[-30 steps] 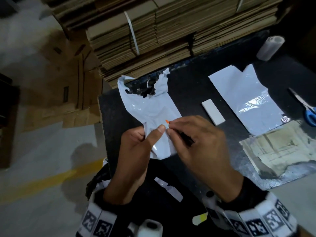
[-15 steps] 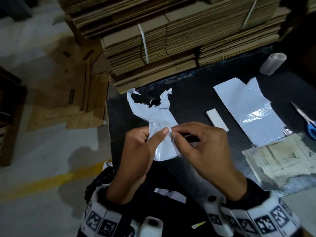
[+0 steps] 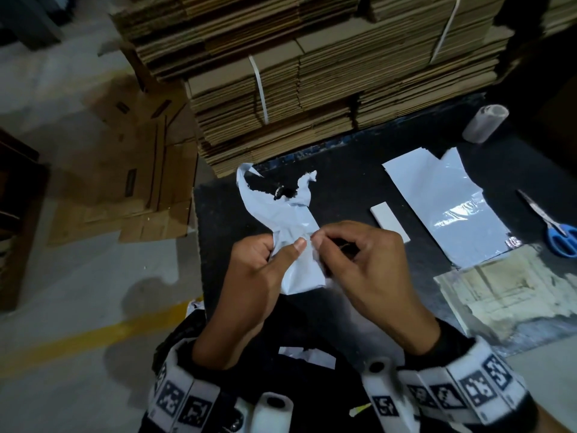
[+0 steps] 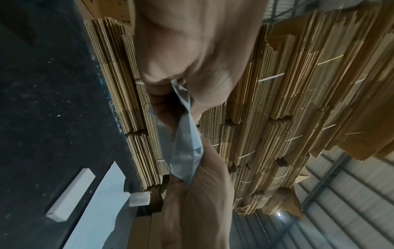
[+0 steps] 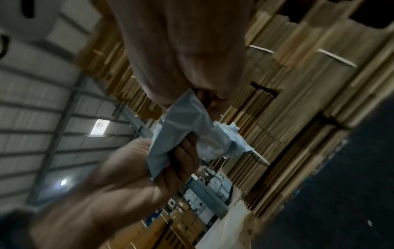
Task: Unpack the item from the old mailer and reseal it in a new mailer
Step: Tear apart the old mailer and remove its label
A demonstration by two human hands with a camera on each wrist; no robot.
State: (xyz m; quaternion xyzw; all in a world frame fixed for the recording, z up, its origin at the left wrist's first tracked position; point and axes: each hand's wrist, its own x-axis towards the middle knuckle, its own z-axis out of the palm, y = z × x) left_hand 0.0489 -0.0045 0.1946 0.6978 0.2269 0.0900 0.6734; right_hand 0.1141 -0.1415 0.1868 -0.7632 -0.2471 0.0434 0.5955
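The old grey-white mailer, its far end torn open and ragged with black lining showing, hangs between both hands above the black table. My left hand pinches its crumpled middle between thumb and fingers; the left wrist view shows the mailer pressed in that grip. My right hand pinches the same stretch of film from the right, and the mailer bunches between both hands there. A small white box lies on the table to the right. Beyond it lies a flat new mailer.
Blue-handled scissors lie at the right edge. A tape roll stands at the back right. A worn sheet covers the near right. Stacked flat cardboard rises behind the table. A torn white scrap lies near my body.
The mailer has been gathered tighter between both hands, its middle now crumpled. The small orange speck seen at the fingertips earlier is no longer visible. The view has shifted.
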